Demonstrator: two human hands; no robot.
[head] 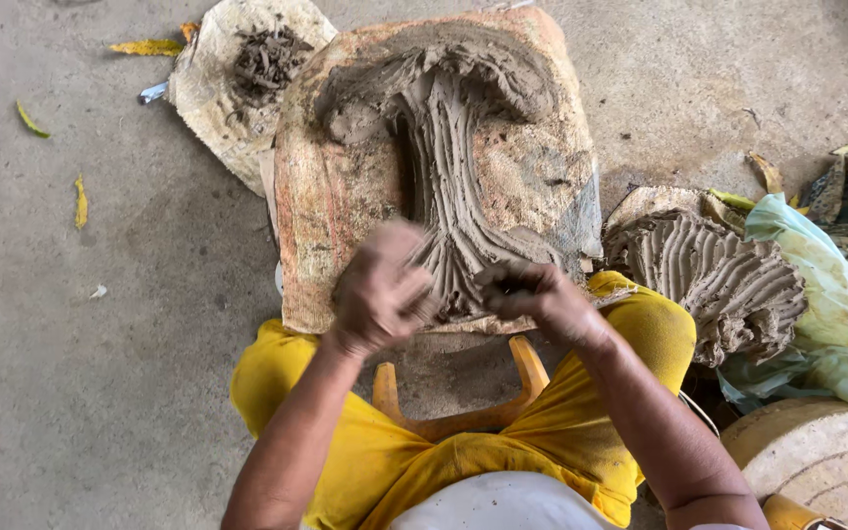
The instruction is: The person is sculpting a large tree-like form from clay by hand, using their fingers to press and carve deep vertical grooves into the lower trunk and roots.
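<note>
A grey mass of wet clay (449,147) lies spread on a clay-stained sack (345,186) in front of me, grooved with finger marks down its middle. My left hand (380,290), coated in clay and blurred, is curled at the near end of the clay. My right hand (532,294), also muddy, has its fingers closed around a small bit of clay at the clay's near edge. My knees in yellow cloth (640,324) flank a wooden stool frame (463,417).
A second ridged lump of clay (718,280) rests at the right on pale green plastic sheeting (836,294). A smaller sack with clay crumbs (247,69) lies at the back left. A round pale slab (826,456) sits at the lower right. Yellow leaves dot the concrete floor (80,344).
</note>
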